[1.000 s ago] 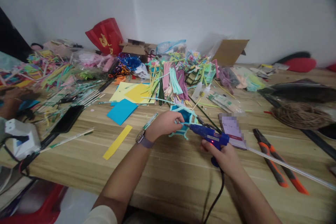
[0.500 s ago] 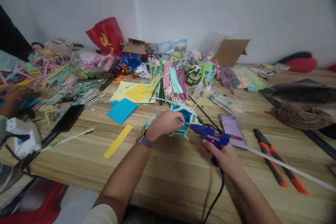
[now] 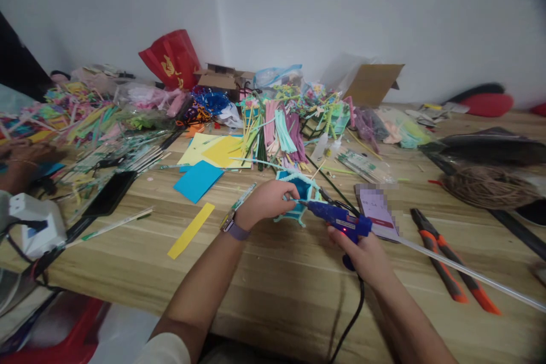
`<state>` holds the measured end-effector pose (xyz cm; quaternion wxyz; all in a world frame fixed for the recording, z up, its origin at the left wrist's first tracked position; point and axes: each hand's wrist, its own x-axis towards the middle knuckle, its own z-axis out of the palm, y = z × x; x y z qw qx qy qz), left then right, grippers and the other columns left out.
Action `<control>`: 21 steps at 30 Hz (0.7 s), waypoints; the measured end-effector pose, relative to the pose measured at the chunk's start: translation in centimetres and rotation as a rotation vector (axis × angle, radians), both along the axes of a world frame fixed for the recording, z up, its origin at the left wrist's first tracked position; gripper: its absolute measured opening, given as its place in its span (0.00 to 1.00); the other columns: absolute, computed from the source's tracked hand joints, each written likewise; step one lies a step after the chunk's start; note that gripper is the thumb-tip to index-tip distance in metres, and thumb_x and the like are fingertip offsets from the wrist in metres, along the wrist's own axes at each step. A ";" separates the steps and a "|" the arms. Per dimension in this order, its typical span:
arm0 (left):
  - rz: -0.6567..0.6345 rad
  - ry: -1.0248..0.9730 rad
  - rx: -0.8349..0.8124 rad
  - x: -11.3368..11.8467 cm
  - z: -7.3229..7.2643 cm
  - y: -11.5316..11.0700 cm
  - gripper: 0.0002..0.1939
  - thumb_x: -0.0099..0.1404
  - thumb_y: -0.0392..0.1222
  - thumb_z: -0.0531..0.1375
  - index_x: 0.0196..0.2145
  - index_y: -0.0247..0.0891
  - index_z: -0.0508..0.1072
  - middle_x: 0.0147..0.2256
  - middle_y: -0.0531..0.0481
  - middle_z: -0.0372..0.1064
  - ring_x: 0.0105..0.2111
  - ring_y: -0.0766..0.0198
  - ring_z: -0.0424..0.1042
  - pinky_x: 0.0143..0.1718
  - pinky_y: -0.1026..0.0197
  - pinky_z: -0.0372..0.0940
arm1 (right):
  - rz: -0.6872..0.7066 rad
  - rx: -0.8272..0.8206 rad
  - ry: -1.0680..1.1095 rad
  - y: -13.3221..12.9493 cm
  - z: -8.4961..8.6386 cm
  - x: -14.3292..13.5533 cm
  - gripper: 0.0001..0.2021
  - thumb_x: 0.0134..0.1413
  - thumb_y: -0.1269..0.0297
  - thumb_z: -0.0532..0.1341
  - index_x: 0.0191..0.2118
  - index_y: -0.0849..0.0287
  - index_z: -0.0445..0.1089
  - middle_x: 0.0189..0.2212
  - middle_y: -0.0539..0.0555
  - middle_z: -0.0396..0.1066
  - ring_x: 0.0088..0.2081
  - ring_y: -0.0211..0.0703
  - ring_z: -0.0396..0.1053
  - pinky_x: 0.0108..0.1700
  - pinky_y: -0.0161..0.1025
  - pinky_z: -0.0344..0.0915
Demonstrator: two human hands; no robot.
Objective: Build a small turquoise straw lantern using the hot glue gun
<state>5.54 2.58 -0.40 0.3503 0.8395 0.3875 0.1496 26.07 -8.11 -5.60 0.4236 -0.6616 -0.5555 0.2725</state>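
My right hand (image 3: 360,247) is wrapped round a blue glue gun (image 3: 339,220) with a small red light and a clear glue stick out of its back. The gun's nozzle points left, close to the fingertips of my left hand (image 3: 273,200). Those fingertips are pinched together in front of a teal, many-sided frame (image 3: 294,215) with blue inner walls. What they pinch is too small to make out. The frame rests on the wooden table (image 3: 256,273), partly hidden by my left hand.
Pliers (image 3: 443,259) and a phone (image 3: 377,210) lie right. Coiled cord (image 3: 490,187) is farther right. Left are blue paper (image 3: 198,181), a yellow strip (image 3: 191,230) and a white power socket (image 3: 38,224). Fuzzy stems (image 3: 284,131) are piled behind. Another person's hand (image 3: 23,159) is far left.
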 end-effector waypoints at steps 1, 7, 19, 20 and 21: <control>0.002 0.001 -0.004 0.0 0.0 0.0 0.08 0.58 0.37 0.57 0.35 0.38 0.74 0.21 0.55 0.71 0.24 0.66 0.71 0.26 0.67 0.60 | -0.003 0.006 0.001 0.0 -0.1 0.0 0.15 0.42 0.48 0.62 0.20 0.55 0.69 0.18 0.51 0.70 0.22 0.43 0.65 0.26 0.39 0.63; 0.000 -0.005 -0.004 0.0 0.0 0.0 0.08 0.57 0.38 0.57 0.35 0.38 0.74 0.21 0.55 0.71 0.24 0.66 0.71 0.26 0.67 0.60 | -0.033 0.017 -0.012 0.0 -0.2 -0.1 0.14 0.41 0.48 0.62 0.21 0.54 0.69 0.18 0.51 0.69 0.23 0.44 0.64 0.26 0.40 0.63; -0.015 -0.019 0.011 0.0 -0.3 0.1 0.08 0.57 0.37 0.56 0.35 0.38 0.74 0.21 0.55 0.71 0.24 0.66 0.71 0.26 0.68 0.60 | -0.102 0.003 -0.038 -0.2 0.1 0.0 0.16 0.39 0.46 0.61 0.22 0.55 0.71 0.19 0.53 0.70 0.25 0.48 0.68 0.31 0.44 0.65; -0.013 -0.014 0.011 0.0 -0.3 0.2 0.08 0.57 0.37 0.57 0.35 0.37 0.74 0.21 0.55 0.71 0.24 0.66 0.71 0.26 0.68 0.60 | -0.117 -0.003 -0.022 -0.3 0.2 0.1 0.17 0.39 0.46 0.62 0.22 0.55 0.71 0.20 0.54 0.71 0.26 0.48 0.68 0.32 0.44 0.65; -0.009 -0.005 0.013 0.1 -0.4 0.2 0.08 0.57 0.37 0.57 0.35 0.37 0.74 0.22 0.55 0.71 0.25 0.66 0.72 0.26 0.68 0.60 | -0.124 -0.008 0.014 -0.4 0.3 0.3 0.17 0.38 0.46 0.63 0.23 0.56 0.72 0.21 0.54 0.72 0.27 0.49 0.69 0.33 0.44 0.66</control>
